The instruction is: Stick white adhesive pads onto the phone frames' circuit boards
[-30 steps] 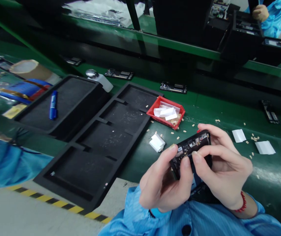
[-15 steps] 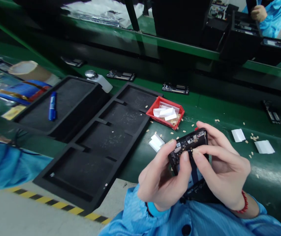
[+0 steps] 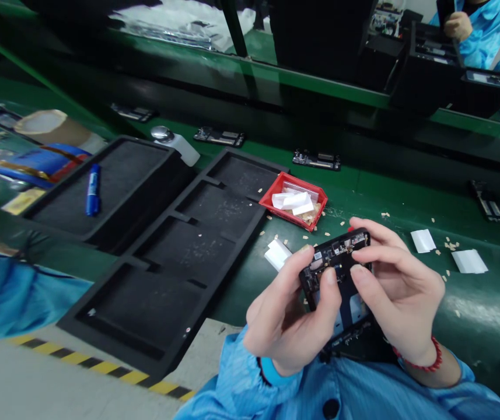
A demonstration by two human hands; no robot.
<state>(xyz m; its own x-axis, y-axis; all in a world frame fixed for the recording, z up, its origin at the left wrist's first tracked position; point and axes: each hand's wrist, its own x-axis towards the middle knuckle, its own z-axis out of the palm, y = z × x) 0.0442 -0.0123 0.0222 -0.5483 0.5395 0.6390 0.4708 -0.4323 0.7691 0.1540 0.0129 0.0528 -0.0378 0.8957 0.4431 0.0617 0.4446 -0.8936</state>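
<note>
A black open phone body (image 3: 339,280) with bare circuit parts at its top end sits between both my hands, low and right of centre. My left hand (image 3: 287,318) grips its left edge, thumb and forefinger curled round it. My right hand (image 3: 401,297) wraps the right side, its thumb pressing on the upper inside near the circuit parts. A red bead bracelet (image 3: 425,361) circles my right wrist. Just beyond the hands stands a small red bin (image 3: 294,201) with white slips in it.
A long black foam tray (image 3: 188,251) with several compartments lies left of the hands, beside a second black tray (image 3: 109,186) holding a blue marker (image 3: 93,189). White paper pieces (image 3: 468,261) and tan scraps litter the green belt (image 3: 486,315). Phone boards (image 3: 316,158) lie further back. Another person's hand (image 3: 457,24) shows at top right.
The phone body has tipped slightly so more of its inside faces me. My right thumb has shifted down onto its upper inside. The hands stay in the same place.
</note>
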